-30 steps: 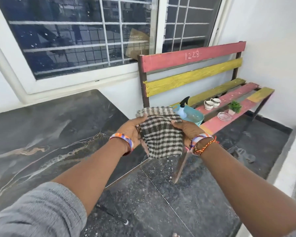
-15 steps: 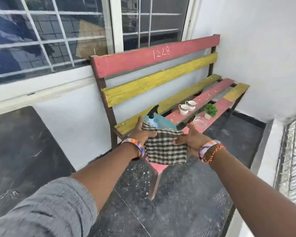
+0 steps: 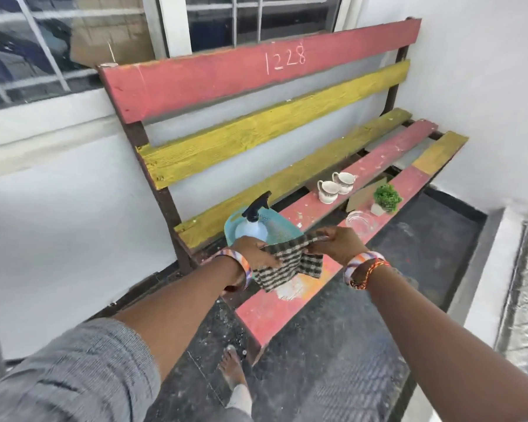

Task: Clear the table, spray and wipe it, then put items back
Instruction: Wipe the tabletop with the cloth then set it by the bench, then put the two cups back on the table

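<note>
Over the near end of the surface (image 3: 265, 312), the checked cloth (image 3: 287, 264) hangs limp: light, soft, best held by its edges. Left hand (image 3: 253, 251) grips one folded edge, right hand (image 3: 337, 243) pinches the opposite corner. Both forearms reach forward, wrists level, cloth just above the slats.

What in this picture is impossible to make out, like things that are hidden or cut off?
All in the head view:
- Lower part of the spray bottle: hidden behind the left hand and the teal basket rim.
- Basket's other contents: blocked by the checked cloth both hands hold.
- Bench seat under the cloth: covered.
- Pattern on the two cups: too small.
- Right hand's fingertips: tucked into the cloth.
</note>
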`<action>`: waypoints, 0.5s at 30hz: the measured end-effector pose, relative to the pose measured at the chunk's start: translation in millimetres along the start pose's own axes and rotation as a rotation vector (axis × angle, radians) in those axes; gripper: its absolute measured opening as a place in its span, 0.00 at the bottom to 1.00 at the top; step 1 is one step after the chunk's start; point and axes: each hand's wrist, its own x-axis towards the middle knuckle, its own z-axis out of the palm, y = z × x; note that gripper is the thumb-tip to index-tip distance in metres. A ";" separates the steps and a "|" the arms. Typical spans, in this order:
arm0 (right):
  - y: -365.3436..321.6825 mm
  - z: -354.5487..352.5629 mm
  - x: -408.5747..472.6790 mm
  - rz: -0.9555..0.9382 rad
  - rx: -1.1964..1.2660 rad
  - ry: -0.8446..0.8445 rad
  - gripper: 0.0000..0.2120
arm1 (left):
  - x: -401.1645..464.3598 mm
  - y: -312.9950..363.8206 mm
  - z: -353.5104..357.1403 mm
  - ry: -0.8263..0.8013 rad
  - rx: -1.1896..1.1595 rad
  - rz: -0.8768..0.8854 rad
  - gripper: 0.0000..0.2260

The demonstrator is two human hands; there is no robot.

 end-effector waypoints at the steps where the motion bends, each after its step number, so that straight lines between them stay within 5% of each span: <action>1: 0.1 1.4 16.4 0.049 0.024 -0.012 0.05 | 17.0 0.6 -3.1 0.018 -0.002 -0.001 0.17; 4: -0.1 9.2 65.3 0.233 0.156 -0.041 0.10 | 64.9 2.4 -10.3 0.050 -0.107 -0.050 0.09; 7: 6.2 26.6 115.4 0.253 0.098 0.047 0.09 | 106.2 -5.6 -7.0 0.040 -0.237 -0.158 0.15; 9: 16.6 42.0 148.7 0.212 -0.066 0.001 0.08 | 134.3 -13.8 -3.2 0.051 -0.096 -0.175 0.16; 12: 26.1 63.2 173.6 0.215 -0.242 -0.155 0.21 | 158.7 -24.7 -0.6 0.078 0.264 -0.119 0.13; 15: 32.1 78.3 186.9 0.143 -0.475 -0.266 0.27 | 174.7 -31.9 3.2 -0.053 0.467 -0.109 0.18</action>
